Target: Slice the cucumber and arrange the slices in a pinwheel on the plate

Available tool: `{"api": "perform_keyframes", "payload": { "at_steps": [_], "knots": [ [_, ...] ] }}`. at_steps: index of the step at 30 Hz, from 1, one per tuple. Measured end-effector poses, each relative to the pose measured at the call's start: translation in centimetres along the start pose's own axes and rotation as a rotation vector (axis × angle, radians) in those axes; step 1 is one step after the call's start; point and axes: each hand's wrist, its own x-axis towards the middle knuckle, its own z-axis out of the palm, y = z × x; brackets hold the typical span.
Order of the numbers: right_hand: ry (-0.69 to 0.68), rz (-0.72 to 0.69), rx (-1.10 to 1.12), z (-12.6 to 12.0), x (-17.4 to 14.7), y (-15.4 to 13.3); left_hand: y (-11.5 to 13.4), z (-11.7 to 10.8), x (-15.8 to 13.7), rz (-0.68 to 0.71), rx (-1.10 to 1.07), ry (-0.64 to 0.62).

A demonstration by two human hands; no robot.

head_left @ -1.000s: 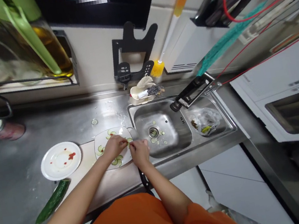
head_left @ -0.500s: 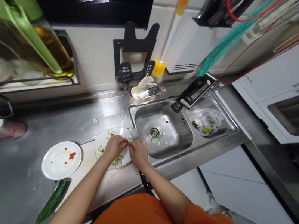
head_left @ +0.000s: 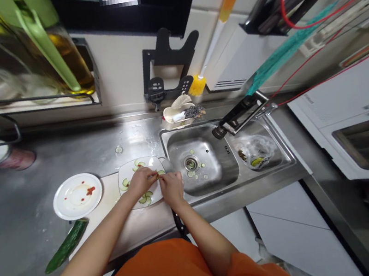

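A white squarish plate point(head_left: 155, 197) lies on a pale cutting board point(head_left: 127, 240). Cucumber slices point(head_left: 145, 199) are fanned in small clusters around it, some with a bit of red. Over the plate's right side, my left hand point(head_left: 142, 181) pinches with its fingertips. Against them, my right hand point(head_left: 172, 187) is also closed in a pinch, beside slices at the right edge. What the fingertips hold is too small to make out. A round white plate point(head_left: 64, 199) with red pieces sits to the left, and a cut cucumber point(head_left: 66, 245) lies below it.
To the right is a steel sink point(head_left: 217, 170) with loose slices around its drain. Beyond the faucet point(head_left: 233, 118), a clear plastic bag point(head_left: 258, 149) holds scraps. A brush caddy point(head_left: 177, 116) stands behind the sink. A can point(head_left: 1, 156) lies at the far left.
The view has shifted slightly. Both hands stay pinched together over the plate's right side, with barely any finger movement visible.
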Motion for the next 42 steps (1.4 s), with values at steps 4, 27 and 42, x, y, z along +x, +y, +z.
{"api": "perform_keyframes", "payload": {
  "at_steps": [4, 27, 42],
  "knots": [
    [0.020, 0.002, 0.027, -0.3, -0.1, 0.0, 0.3, -0.3, -0.1, -0.009, 0.008, 0.027],
    [-0.022, -0.146, 0.024, 0.1, -3.1, -1.7, -7.7, -12.6, -13.8, -0.741, 0.314, 0.289],
    [-0.058, -0.145, -0.027, 0.1, -3.6, -2.2, -7.4, -12.9, -13.7, -0.748, 0.286, 0.253]
  ]
}}
